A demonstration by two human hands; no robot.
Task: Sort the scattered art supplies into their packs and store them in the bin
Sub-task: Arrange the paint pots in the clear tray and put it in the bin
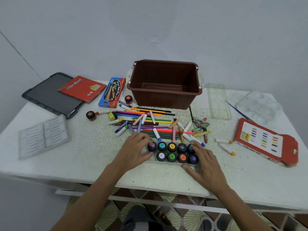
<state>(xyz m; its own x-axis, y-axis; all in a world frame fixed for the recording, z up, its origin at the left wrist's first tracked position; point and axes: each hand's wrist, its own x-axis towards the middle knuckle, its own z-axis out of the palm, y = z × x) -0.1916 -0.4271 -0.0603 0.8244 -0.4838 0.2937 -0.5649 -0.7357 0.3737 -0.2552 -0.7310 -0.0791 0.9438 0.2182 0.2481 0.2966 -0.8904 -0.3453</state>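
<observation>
A paint tray (166, 162) near the table's front edge carries two rows of small jars with coloured lids. My left hand (135, 151) curls its fingers round the purple jar (152, 146) at the tray's left end. My right hand (205, 162) holds the tray's right end, thumb along the front edge and index finger on a blue jar (191, 148). Behind the tray lies a heap of coloured pencils and crayons (146, 121). The brown bin (164, 99) stands open at the back. Three loose jars sit to the left: red (128, 99), dark red (91, 115), yellow (112, 115).
A blue pencil box (112, 92), a red box (83, 89) and a black case (48, 95) lie back left. A clear insert (43, 135) lies front left. Clear palettes (219, 102), a brush (236, 110) and the oil pastels box (265, 142) are on the right.
</observation>
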